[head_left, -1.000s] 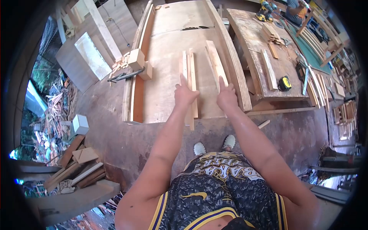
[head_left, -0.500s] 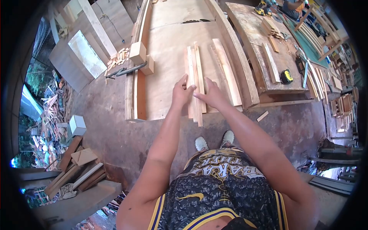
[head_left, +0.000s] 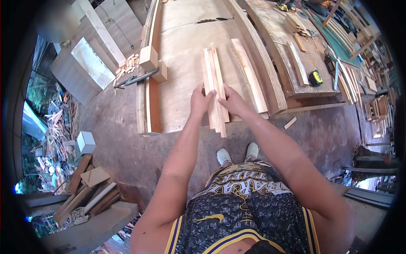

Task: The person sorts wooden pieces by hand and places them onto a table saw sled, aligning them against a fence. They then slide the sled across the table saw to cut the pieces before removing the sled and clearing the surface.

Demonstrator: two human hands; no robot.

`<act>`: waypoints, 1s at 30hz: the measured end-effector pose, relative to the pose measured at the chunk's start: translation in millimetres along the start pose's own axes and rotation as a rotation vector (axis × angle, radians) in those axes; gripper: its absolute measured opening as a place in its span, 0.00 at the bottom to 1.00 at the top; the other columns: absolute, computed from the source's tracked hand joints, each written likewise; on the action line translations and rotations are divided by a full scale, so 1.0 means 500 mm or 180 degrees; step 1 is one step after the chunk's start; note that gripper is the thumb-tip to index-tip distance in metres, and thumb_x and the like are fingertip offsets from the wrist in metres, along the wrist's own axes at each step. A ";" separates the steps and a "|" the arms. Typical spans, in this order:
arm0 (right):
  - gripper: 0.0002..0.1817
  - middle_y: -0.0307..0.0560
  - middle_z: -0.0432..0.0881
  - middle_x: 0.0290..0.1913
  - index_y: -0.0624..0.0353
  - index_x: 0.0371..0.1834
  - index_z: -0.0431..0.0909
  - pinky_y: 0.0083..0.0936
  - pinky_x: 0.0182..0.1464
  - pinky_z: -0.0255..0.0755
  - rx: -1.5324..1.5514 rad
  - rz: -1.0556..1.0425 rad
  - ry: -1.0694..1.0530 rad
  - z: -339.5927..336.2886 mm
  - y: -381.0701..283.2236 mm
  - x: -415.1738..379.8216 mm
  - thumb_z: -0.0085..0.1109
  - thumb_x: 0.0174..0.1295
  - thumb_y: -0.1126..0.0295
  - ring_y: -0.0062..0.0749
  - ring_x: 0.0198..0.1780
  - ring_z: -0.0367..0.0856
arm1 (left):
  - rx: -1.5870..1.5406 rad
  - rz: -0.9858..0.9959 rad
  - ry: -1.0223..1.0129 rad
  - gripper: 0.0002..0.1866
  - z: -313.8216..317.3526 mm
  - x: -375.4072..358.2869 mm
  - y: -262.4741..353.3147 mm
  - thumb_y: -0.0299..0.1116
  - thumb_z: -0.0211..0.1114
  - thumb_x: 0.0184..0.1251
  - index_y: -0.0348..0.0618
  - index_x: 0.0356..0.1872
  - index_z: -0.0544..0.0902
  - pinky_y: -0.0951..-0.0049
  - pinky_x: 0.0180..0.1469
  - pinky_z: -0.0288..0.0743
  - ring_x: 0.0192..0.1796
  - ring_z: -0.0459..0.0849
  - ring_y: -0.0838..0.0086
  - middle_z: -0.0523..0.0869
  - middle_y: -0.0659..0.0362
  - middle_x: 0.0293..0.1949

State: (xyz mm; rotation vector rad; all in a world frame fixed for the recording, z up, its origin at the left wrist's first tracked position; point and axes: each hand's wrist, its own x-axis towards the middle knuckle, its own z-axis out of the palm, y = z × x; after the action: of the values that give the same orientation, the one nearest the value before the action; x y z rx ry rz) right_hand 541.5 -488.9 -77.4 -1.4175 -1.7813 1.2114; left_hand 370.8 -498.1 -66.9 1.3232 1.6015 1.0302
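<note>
A bundle of long, narrow wooden strips (head_left: pixel 216 76) lies lengthwise on the plywood surface (head_left: pixel 182 63), its near ends reaching past the front edge. My left hand (head_left: pixel 201 100) is closed on the bundle's left side, thumb on top. From the right, my right hand (head_left: pixel 234 103) grips the same strips, its thumb also resting on top; the fingertips of both hands are partly hidden beside the wood. Just right of my right hand lies a wider pale board (head_left: pixel 249 74).
A toothed dark blade (head_left: pixel 209 20) shows farther up the surface. Wooden blocks (head_left: pixel 149 58) and a black clamp (head_left: pixel 137 79) sit at the left rail. On the right bench (head_left: pixel 277 46) lies a tape measure (head_left: pixel 315 78). Offcuts (head_left: pixel 91 190) are piled at lower left.
Both hands have closed in on the strips from either side; before, the fingers were spread above them. The strips now sit closer together.
</note>
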 end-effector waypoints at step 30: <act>0.31 0.62 0.72 0.67 0.66 0.74 0.58 0.32 0.69 0.64 0.0458 -0.0117 0.1035 -0.210 0.018 -0.149 0.51 0.68 0.75 0.43 0.68 0.73 | -0.0783 -0.0539 -0.0482 0.39 0.187 0.010 0.140 0.33 0.62 0.58 0.40 0.73 0.59 0.66 0.56 0.75 0.53 0.82 0.61 0.81 0.46 0.56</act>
State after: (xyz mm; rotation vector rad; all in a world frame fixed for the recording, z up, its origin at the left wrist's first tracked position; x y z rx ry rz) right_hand 655.7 -527.5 -31.6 -1.4011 -1.4630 1.0022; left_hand 480.8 -475.7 -34.2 1.0555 1.3981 0.9649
